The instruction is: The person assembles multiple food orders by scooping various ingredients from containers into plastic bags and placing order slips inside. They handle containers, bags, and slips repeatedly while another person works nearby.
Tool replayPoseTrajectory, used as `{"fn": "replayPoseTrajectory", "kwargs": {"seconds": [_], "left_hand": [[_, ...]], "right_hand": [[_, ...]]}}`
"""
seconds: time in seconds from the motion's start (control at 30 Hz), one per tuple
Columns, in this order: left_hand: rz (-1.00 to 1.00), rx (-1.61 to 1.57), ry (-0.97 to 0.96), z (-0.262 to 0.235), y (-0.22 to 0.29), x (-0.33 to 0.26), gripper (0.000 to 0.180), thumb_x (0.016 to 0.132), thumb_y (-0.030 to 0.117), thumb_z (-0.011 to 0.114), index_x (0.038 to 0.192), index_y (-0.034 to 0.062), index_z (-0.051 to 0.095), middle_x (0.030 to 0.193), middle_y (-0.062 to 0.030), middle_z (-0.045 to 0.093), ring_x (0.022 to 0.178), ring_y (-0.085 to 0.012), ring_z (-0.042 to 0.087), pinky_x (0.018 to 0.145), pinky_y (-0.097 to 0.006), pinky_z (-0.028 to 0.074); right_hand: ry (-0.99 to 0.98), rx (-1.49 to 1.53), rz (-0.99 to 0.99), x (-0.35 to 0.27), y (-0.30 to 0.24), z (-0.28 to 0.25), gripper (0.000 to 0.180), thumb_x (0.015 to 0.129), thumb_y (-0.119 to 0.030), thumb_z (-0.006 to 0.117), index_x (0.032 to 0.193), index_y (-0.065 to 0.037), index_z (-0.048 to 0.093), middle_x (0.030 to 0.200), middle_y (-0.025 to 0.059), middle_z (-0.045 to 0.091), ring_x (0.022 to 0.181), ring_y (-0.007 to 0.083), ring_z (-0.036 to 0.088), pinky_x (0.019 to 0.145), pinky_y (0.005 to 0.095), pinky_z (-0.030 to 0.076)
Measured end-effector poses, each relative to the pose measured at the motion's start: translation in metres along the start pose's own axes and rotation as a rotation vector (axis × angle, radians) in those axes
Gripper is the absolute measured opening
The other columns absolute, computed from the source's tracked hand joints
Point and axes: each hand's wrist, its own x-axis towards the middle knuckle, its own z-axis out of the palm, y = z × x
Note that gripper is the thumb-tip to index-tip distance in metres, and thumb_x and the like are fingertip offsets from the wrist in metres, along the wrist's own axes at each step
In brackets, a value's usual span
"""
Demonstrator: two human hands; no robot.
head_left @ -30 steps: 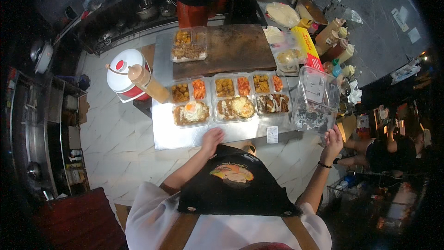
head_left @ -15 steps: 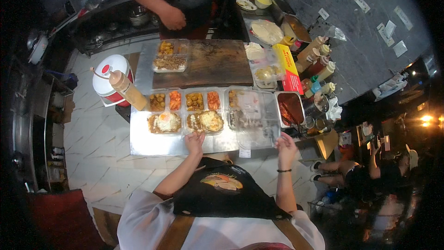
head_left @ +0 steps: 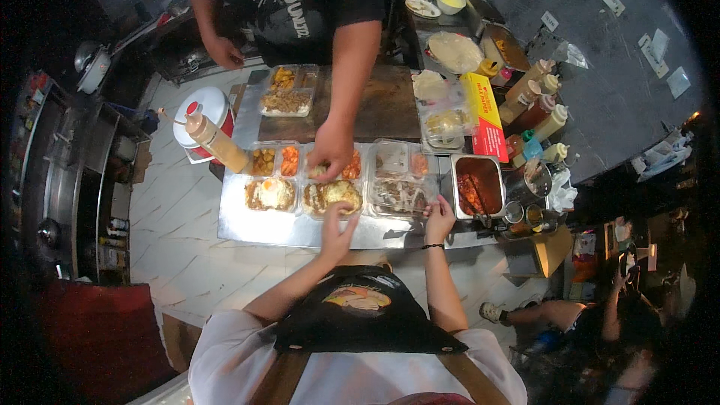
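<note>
The table (head_left: 251, 231) is bearing the lid (head_left: 405, 178), which is lying over the right tray of the near row. The lid is probably behaving as light, thin and springy: slippery where greasy, cracking if bent sharply. Its corners and rim are offering the best hold. The right hand (head_left: 442, 216) is pinching the near right corner. The left hand (head_left: 337, 229) is grasping nothing, its fingers loosely extending over the middle tray's near edge; contact is remaining unclear. A co-worker's hand (head_left: 334, 147) is hovering above that tray.

Counts: one board (head_left: 390, 105); four trays (head_left: 268, 211), three forming the near row; one pan (head_left: 480, 157).
</note>
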Motion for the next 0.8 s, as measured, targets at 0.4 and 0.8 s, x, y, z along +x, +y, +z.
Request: {"fn": "replayPoseTrajectory", "kwargs": {"seconds": [0.4,0.8], "left_hand": [[0.265,0.197,-0.321,0.023,0.051,0.007,0.031,0.080,0.013,0.063,0.107,0.0024,0.051,0.108,-0.0164,0.051,0.102,-0.0341,0.047,0.090,-0.042,0.036],[0.229,0.175,-0.251,-0.027,0.063,-0.014,0.028,0.079,0.007,0.064,0.104,0.0007,0.052,0.101,-0.0165,0.054,0.096,-0.0327,0.051,0.086,-0.039,0.040]], "right_hand": [[-0.163,0.128,0.030,-0.070,-0.027,-0.040,0.031,0.091,-0.010,0.054,0.118,0.005,0.051,0.087,0.0056,0.059,0.065,0.0083,0.052,0.059,0.0215,0.045],[0.131,-0.567,-0.867,0.084,-0.144,0.029,0.025,0.086,-0.007,0.053,0.110,0.000,0.059,0.094,0.0160,0.062,0.082,0.0293,0.060,0.074,0.0355,0.047]]}}
